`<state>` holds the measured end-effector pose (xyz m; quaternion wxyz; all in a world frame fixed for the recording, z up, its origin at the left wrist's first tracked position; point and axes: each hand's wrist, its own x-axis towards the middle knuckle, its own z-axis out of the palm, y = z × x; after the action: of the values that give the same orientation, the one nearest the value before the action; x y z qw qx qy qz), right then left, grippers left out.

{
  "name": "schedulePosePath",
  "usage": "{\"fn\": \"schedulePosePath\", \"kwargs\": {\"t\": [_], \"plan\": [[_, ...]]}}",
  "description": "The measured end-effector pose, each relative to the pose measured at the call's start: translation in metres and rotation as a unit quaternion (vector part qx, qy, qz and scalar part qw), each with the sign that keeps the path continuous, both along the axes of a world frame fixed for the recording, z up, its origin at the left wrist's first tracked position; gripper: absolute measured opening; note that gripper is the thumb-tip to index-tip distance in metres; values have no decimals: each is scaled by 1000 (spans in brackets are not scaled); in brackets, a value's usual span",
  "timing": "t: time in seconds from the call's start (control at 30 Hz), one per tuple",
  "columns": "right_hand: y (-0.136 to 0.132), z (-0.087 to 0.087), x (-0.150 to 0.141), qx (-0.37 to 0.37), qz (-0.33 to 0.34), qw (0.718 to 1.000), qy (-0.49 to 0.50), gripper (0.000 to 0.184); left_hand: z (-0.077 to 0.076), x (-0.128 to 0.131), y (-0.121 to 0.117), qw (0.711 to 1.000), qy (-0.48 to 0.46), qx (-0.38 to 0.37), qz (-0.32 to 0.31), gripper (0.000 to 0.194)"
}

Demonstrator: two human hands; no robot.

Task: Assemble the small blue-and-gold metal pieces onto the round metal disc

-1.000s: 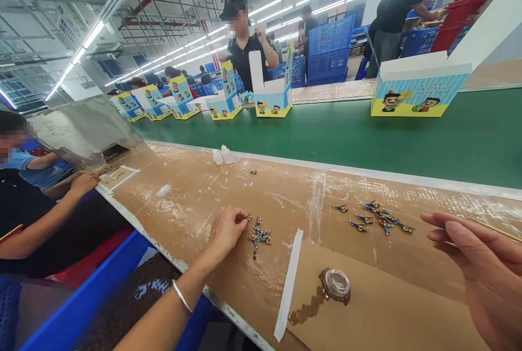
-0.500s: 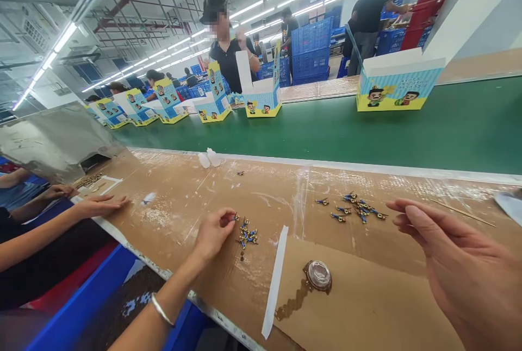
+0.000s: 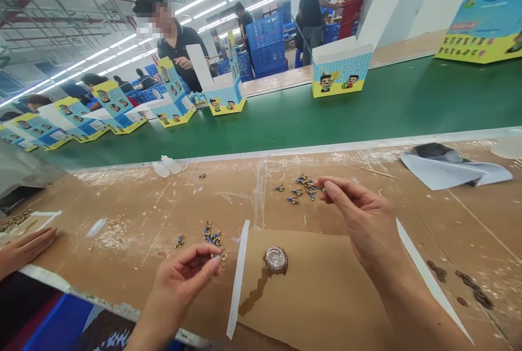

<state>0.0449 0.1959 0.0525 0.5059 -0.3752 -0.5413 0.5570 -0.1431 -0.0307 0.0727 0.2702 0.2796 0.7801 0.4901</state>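
Note:
My left hand (image 3: 183, 280) is at the near edge of the brown cardboard bench (image 3: 122, 220), thumb and forefinger pinched on a small blue and gold piece (image 3: 219, 257). Just beyond it lies a small heap of the same pieces (image 3: 212, 234). My right hand (image 3: 359, 220) reaches across the bench. Its fingertips are close together at the edge of a second scatter of blue pieces (image 3: 299, 187); I cannot tell whether they hold one. Between my hands a round cap (image 3: 276, 259) sits on a loose cardboard sheet (image 3: 326, 302) with a brown trail running from it.
A white strip (image 3: 237, 280) lies beside the cap. A thin stick (image 3: 381, 173) and a grey sheet (image 3: 448, 170) lie at the right. The green conveyor (image 3: 367, 106) carries printed boxes (image 3: 341, 71). A co-worker's hand (image 3: 24, 248) rests at the left. People stand behind the belt.
The view has swung right and down. My left hand drew back from the near heap toward me, still pinching a piece. My right hand moved left and forward to the far scatter.

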Motion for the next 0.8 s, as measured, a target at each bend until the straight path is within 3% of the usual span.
{"fn": "schedulePosePath", "kwargs": {"t": [0.13,0.23,0.37,0.53,0.8], "plan": [[-2,6,0,11,8,1000,1,18,5,30,14,988,125,24,-87,8],[-4,10,1,17,17,1000,4,16,8,35,25,945,262,27,-193,9],[-6,14,2,16,19,1000,13,14,10,34,38,890,378,33,-253,17],[-6,17,2,16,25,999,34,15,13,39,52,847,434,17,-306,19],[-7,21,4,44,29,998,45,16,15,42,63,838,440,-22,-323,12]]}}
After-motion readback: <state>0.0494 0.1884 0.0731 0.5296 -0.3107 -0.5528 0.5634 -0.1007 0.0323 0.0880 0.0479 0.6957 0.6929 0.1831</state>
